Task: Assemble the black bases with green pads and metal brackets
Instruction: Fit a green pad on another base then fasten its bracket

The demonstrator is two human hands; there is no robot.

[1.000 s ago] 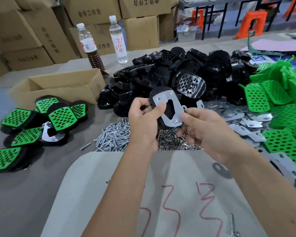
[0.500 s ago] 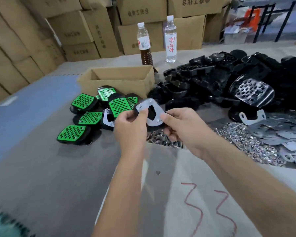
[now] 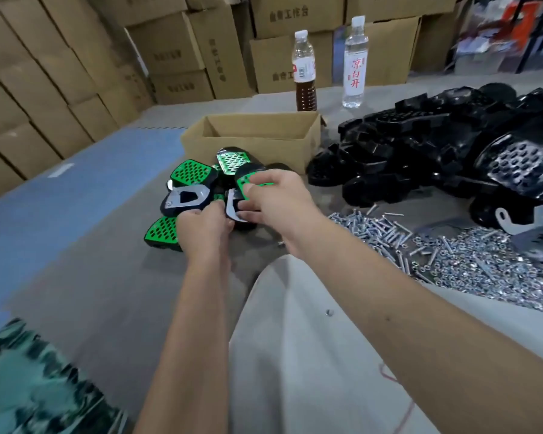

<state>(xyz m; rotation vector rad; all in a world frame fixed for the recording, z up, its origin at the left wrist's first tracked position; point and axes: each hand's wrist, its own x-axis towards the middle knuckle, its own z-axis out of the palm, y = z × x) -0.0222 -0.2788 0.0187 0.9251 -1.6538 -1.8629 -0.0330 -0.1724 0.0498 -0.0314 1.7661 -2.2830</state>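
A black base with a metal bracket screwed to its underside lies bracket-up on a small pile of finished green-padded bases at the table's left centre. My left hand has its fingertips pinched on that base's right edge. My right hand curls over a neighbouring finished base, thumb on its green pad, with that piece's bracket showing beneath the fingers. Another green-padded base lies just left of my left hand.
An open cardboard box stands behind the pile, with two bottles beyond it. A heap of black bases fills the right. Screws, nuts and a loose bracket lie right of my arms. A white sheet covers the near table.
Both hands carried the bracketed black base leftward and down from mid-air onto the pile of finished pieces. My right hand has left it and now rests on a neighbouring green-padded base.
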